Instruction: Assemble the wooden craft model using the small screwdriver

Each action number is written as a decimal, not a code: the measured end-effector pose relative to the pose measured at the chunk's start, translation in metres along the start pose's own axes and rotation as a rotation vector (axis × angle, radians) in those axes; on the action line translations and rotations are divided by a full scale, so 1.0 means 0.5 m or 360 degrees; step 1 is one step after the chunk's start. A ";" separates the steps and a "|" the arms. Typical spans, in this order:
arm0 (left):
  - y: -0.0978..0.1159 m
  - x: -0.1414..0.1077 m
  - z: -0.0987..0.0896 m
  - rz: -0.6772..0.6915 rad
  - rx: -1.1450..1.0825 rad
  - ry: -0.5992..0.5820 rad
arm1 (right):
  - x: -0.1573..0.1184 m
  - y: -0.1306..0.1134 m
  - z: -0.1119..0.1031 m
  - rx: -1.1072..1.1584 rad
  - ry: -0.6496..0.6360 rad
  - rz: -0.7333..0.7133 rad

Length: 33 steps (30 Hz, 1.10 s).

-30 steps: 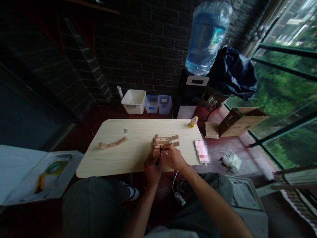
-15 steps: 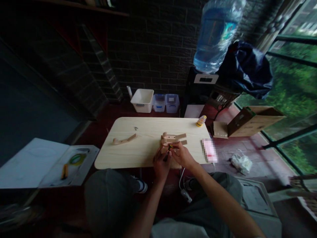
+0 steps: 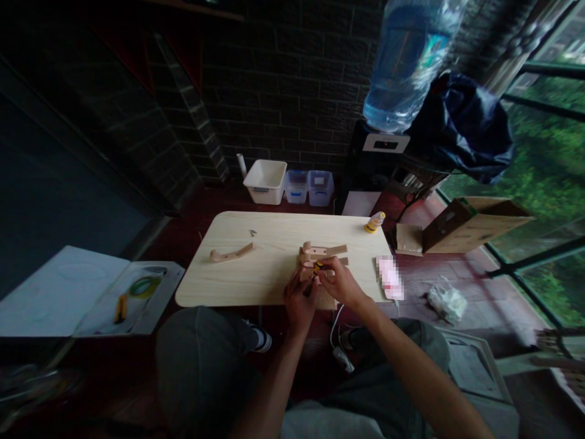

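Observation:
Near the front edge of the pale table point(image 3: 269, 274) lie wooden pieces point(image 3: 315, 250) with flat arms pointing right, set on a brown block. My right hand point(image 3: 339, 281) is closed on a small yellow-and-black tool point(image 3: 319, 266), held over these pieces. Beside it on the left, my left hand point(image 3: 299, 296) is closed at the lower end of the tool, against the wood; what its fingers pinch is too small to name. A separate curved wooden piece point(image 3: 233, 252) lies on the left half of the table, with small metal bits point(image 3: 253, 233) behind it.
A yellow-capped clear bottle point(image 3: 375, 222) stands at the back right corner, and a pink item point(image 3: 389, 277) lies at the right edge. An open white case point(image 3: 159, 305) sits left of the table. Plastic bins point(image 3: 266, 183) and a water dispenser point(image 3: 386, 146) are behind it.
The camera view has shifted slightly. More of the yellow part of the tool shows between my hands, and my right hand has turned a little around it.

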<state>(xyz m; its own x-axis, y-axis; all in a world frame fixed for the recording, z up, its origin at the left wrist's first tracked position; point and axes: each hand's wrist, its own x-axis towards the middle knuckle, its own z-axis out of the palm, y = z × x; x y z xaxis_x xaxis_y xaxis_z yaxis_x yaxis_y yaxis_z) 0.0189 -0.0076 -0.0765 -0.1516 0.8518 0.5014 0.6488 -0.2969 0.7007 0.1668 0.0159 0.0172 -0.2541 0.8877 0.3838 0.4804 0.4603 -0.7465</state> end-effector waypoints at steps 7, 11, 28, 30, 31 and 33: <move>0.002 -0.001 -0.002 -0.0017 -0.0006 -0.0007 | -0.002 0.014 0.011 -0.0027 0.0069 -0.0041; 0.001 0.000 -0.005 -0.0012 -0.0018 -0.0008 | -0.001 0.010 0.011 -0.0073 0.0044 -0.0052; 0.013 0.002 -0.006 -0.0011 -0.0011 0.0024 | -0.005 0.008 0.005 -0.0059 0.0094 -0.0031; 0.014 0.004 -0.006 -0.0006 -0.0013 0.0012 | -0.006 0.008 0.005 -0.0055 0.0102 -0.0011; 0.013 0.004 -0.006 0.0007 -0.0018 -0.0001 | -0.005 0.007 0.006 -0.0059 0.0094 -0.0006; 0.011 0.006 -0.004 0.0026 -0.0029 -0.0010 | -0.003 0.003 0.008 -0.0061 0.0063 0.0007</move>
<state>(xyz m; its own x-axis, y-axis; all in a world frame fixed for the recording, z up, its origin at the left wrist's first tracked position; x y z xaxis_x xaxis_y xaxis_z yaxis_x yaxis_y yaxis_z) 0.0205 -0.0076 -0.0702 -0.1362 0.8497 0.5094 0.6375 -0.3184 0.7016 0.1646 0.0151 0.0131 -0.2190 0.8888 0.4026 0.5133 0.4558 -0.7271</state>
